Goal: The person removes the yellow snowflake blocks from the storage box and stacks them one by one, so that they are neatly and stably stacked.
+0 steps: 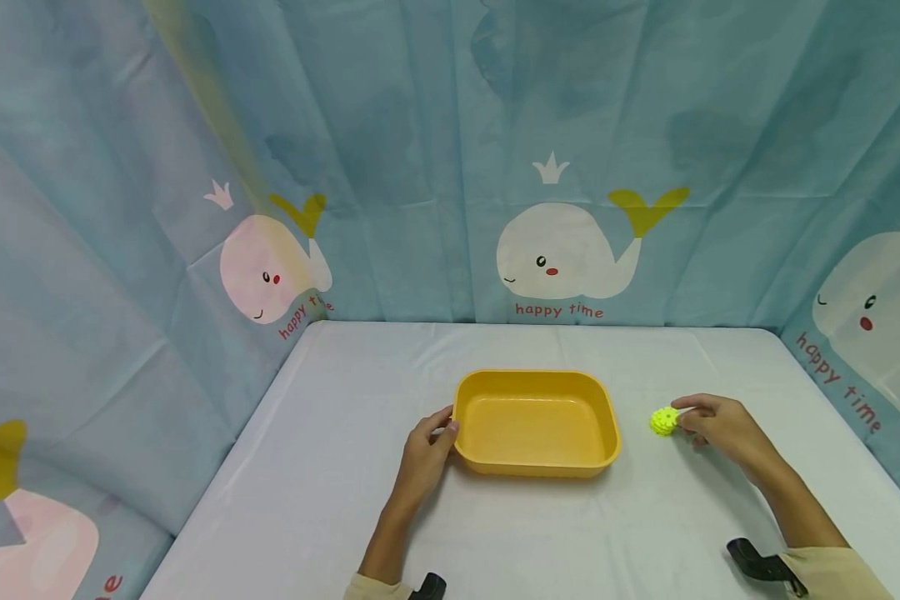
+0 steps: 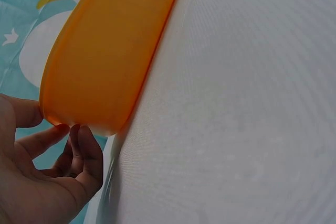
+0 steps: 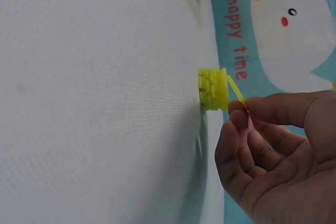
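Observation:
A shallow yellow plastic tray (image 1: pixel 536 463) with rounded corners lies on the white-covered table. At its left end my left hand (image 1: pixel 425 458) holds the rim, thumb at the edge and bent fingers against the outer wall (image 2: pixel 100 56). To the right of the tray stands a short stack of bright yellow notched plastic discs (image 3: pixel 211 88). Thumb and fingertips of my right hand (image 1: pixel 723 427) pinch a thin yellow disc (image 3: pixel 236 88), tilted at the top of that stack. From the head view, the stack (image 1: pixel 662 422) is partly covered by the fingers.
A white cloth (image 1: pixel 300 500) covers the table. Blue curtains (image 1: pixel 412 167) printed with whales hang behind and along both sides. Black wrist-camera mounts (image 1: pixel 757 562) sit at the sleeves.

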A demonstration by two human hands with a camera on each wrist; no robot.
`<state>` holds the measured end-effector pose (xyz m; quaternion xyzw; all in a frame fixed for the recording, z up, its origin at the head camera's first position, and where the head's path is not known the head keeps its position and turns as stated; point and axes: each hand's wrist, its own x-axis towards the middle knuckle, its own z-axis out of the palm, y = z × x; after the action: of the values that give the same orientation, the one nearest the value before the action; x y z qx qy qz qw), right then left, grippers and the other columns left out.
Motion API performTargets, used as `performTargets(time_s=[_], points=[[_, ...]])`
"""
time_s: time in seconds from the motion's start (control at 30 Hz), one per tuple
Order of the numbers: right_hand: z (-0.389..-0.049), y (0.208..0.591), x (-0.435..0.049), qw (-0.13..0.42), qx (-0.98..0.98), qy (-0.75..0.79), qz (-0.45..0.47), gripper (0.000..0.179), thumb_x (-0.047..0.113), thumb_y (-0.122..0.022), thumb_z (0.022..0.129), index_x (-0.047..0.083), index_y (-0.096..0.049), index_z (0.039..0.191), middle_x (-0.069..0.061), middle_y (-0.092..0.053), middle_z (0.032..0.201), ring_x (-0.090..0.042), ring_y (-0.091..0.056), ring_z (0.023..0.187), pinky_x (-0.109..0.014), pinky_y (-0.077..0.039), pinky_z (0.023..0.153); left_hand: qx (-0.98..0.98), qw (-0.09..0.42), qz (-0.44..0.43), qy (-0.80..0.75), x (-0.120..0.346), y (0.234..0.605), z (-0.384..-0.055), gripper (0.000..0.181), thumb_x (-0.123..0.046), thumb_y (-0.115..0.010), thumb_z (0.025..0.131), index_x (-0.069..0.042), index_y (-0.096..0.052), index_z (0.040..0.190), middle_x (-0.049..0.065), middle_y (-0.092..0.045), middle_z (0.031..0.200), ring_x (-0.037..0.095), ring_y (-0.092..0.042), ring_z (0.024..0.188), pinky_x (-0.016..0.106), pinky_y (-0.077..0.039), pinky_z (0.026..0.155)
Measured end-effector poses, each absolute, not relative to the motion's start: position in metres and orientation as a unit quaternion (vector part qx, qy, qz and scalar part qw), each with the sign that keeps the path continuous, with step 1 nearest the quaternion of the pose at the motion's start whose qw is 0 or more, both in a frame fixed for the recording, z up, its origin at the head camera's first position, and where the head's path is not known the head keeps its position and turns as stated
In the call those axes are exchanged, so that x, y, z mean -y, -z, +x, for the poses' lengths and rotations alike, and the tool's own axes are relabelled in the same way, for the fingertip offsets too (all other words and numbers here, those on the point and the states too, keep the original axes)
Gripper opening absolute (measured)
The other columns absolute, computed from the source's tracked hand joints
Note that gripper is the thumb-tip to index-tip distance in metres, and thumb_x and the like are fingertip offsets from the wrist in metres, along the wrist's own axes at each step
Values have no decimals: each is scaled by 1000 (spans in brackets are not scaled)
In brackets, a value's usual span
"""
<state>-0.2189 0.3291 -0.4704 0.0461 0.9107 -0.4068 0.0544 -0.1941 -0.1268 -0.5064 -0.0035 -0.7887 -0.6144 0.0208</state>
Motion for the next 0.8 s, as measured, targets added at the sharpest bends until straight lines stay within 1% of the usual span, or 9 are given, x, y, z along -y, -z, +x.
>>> performTargets(time_s=[0.07, 0.37, 0.6, 0.8], points=[[-219, 471, -329, 54, -912, 405, 47, 44, 20, -56, 107, -10, -59, 138, -30, -71, 119, -24, -67, 85, -30, -58, 71, 788, 20, -2, 615, 127, 507, -195, 44, -27, -60, 109, -10, -62, 149, 12, -62, 131, 25, -69, 110, 22, -61, 83], [-219, 474, -330, 53, -914, 400, 44, 43, 19, -55, 106, -11, -60, 137, -33, -68, 123, -23, -66, 83, -30, -57, 70, 789, 20, -4, 614, 127, 507, -195, 45, -28, -60, 109, -9, -61, 149, 13, -61, 132, 26, -69, 112, 22, -61, 84], [-217, 473, -333, 56, -916, 396, 45, 43, 19, -57, 107, -11, -60, 138, -37, -64, 131, -22, -69, 86, -31, -58, 73, 782, 9, -3, 623, 125, 505, -194, 44, -26, -58, 110, -9, -60, 150, 13, -60, 133, 27, -66, 116, 24, -62, 84], [-213, 474, -335, 55, -915, 396, 46, 43, 19, -56, 108, -11, -60, 138, -38, -62, 133, -22, -70, 87, -31, -58, 73, 783, 6, -5, 622, 123, 505, -194, 44, -27, -59, 109, -9, -61, 150, 13, -60, 133, 26, -67, 114, 23, -61, 83]])
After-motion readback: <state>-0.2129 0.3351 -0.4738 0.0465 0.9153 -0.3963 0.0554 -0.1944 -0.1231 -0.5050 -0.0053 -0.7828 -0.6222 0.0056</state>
